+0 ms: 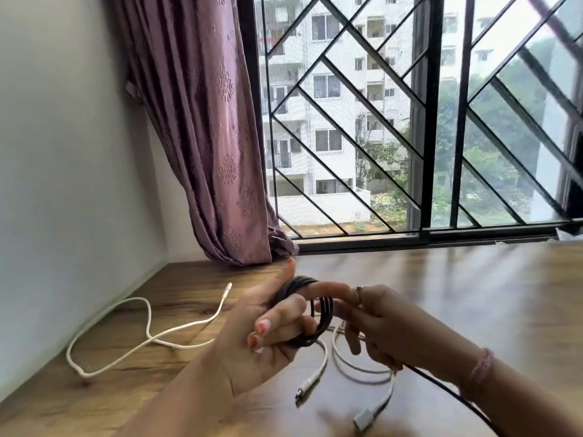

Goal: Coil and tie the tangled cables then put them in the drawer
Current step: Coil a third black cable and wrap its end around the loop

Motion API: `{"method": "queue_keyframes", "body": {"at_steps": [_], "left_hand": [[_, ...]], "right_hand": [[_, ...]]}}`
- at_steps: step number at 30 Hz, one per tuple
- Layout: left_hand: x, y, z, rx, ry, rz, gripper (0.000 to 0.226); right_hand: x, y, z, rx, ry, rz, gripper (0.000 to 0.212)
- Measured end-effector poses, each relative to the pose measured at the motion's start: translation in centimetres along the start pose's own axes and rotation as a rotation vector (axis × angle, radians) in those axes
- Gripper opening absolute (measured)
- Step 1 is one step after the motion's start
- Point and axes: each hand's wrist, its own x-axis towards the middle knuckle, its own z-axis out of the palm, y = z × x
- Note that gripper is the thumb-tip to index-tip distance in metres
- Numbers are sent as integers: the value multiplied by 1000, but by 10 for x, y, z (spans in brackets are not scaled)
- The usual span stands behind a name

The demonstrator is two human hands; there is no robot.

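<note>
A black cable (318, 313) is wound in several loops around the fingers of my left hand (252, 339), held above the wooden table (457, 294). My right hand (391, 323) is close beside the coil and pinches the black cable's free length, which trails off past my right wrist to the lower right. A long white cable (148, 329) lies loose on the table to the left. Other white cables (356, 370) with plugs lie under my hands. No drawer is in view.
A white wall (63, 152) borders the table on the left. A purple curtain (214, 137) hangs down to the table's back edge. Behind it is a barred window (410, 121).
</note>
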Motion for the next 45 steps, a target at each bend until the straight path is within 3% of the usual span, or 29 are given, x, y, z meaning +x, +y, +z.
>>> {"method": "queue_keyframes", "body": {"at_steps": [3, 6, 8, 11, 15, 20, 22, 27, 31, 40, 45], "left_hand": [[-2, 8, 2, -56, 18, 160, 59], [-1, 21, 1, 5, 251, 394, 59], [1, 24, -3, 17, 362, 485, 60], [5, 16, -9, 105, 466, 472, 60], [10, 5, -9, 293, 539, 407, 60], [12, -6, 1, 349, 480, 282, 64], [12, -7, 3, 371, 466, 244, 64], [10, -14, 4, 551, 405, 156, 47], [12, -20, 5, 647, 273, 72, 53], [7, -20, 3, 580, 102, -42, 79], [7, -16, 0, 511, 160, 89, 77]], "right_hand": [[-5, -3, 5, -136, -110, -8, 18], [-11, -6, 11, -343, -223, -142, 21], [-14, -9, 16, -482, -195, -296, 27], [-17, -12, 20, -670, -171, -432, 37], [-21, -15, 24, -754, -194, -510, 31], [-21, -27, 18, -687, -125, -588, 31], [-23, -30, 16, -707, -53, -599, 34], [-29, -34, 3, -678, 219, -669, 15], [-24, -28, -6, -727, 327, -632, 19], [-2, -9, -15, -426, 430, -509, 18], [5, 2, -12, -351, 399, -379, 14]]}}
